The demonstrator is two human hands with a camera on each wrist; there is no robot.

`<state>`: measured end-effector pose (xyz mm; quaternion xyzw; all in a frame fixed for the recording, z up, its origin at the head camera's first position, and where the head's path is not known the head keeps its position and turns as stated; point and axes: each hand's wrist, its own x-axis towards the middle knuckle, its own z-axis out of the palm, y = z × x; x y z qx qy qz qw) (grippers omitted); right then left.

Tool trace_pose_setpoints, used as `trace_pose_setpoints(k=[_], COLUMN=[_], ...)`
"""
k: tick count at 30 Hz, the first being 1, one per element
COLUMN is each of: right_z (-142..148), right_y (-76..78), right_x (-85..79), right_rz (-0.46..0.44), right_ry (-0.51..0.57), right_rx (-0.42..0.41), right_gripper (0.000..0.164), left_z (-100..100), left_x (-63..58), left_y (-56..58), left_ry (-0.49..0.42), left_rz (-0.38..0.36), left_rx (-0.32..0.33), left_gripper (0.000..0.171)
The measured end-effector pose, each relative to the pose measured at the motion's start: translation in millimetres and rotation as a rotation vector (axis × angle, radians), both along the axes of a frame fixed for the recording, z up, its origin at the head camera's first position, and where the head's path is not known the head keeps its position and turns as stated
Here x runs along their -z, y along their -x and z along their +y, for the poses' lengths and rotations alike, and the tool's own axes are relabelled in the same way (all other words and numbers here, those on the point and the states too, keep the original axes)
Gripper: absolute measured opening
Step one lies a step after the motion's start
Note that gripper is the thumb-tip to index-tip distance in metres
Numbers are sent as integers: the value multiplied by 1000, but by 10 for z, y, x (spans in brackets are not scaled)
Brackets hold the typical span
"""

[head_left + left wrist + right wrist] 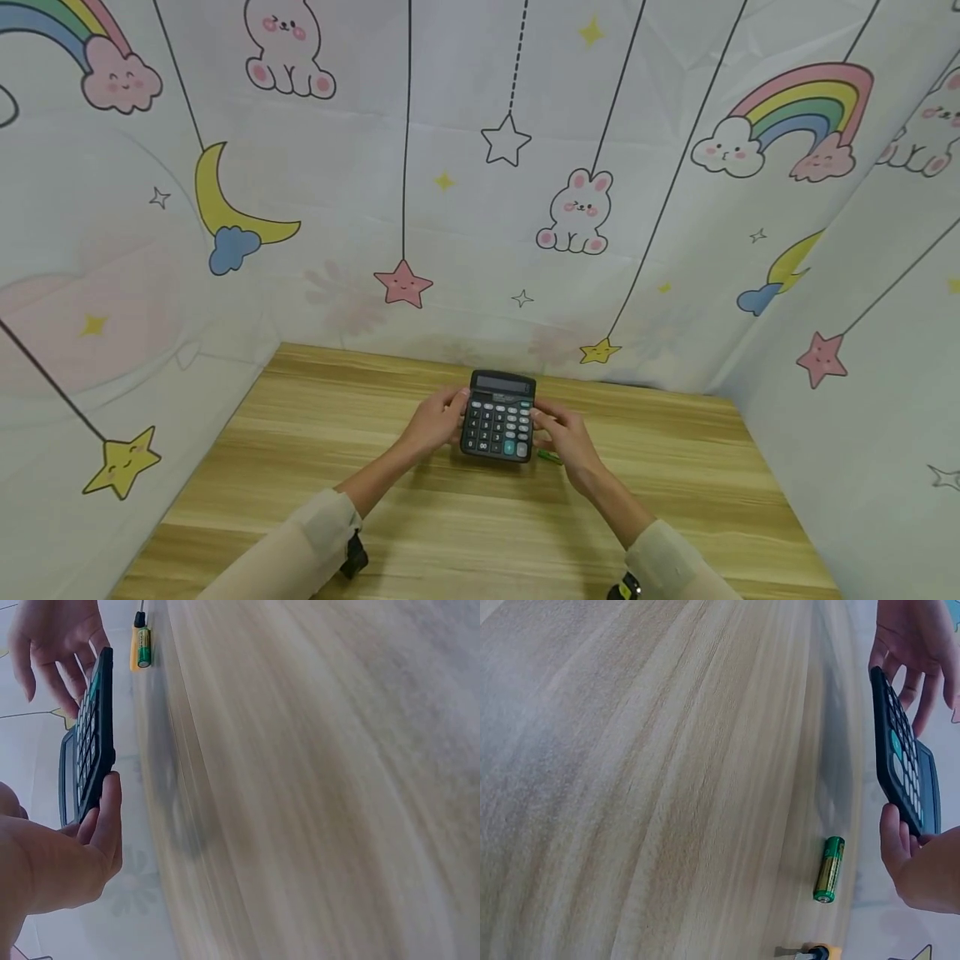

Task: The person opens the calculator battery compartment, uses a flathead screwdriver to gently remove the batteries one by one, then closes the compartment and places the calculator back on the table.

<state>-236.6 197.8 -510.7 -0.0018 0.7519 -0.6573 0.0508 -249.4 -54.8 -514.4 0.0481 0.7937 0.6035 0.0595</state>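
Note:
A black calculator (497, 427) with a tilted display is held up between both hands, its keys facing the head camera. My left hand (437, 423) grips its left edge, thumb near the display corner and fingers behind. On the opposite edge my right hand (567, 440) holds it, thumb at the front beside the keys. Both wrist views show the calculator (95, 727) raised off the table, with fingers curled under its back. A green battery (829, 870) lies on the table below and beside the right hand.
Close to the battery lies a screwdriver with a yellow and black handle (823, 952). The wood-grain table (450, 533) meets a white printed curtain (480, 208) at its back and sides.

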Motion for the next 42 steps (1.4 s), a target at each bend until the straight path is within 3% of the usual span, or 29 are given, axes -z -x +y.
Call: trace_pose_setpoints(k=[11, 22, 42], right_z=[-9, -3, -16], right_y=[4, -16, -69], right_x=[67, 159, 208], right_rz=[-84, -132, -127], right_ry=[-13, -28, -79], right_rx=[1, -2, -93], right_gripper=[51, 51, 59], left_z=[-19, -30, -38], left_x=[138, 189, 223], left_y=[41, 18, -1], left_ry=[-2, -12, 24], left_rz=[-68, -102, -154], left_rx=[22, 33, 37], left_gripper=[59, 59, 54])
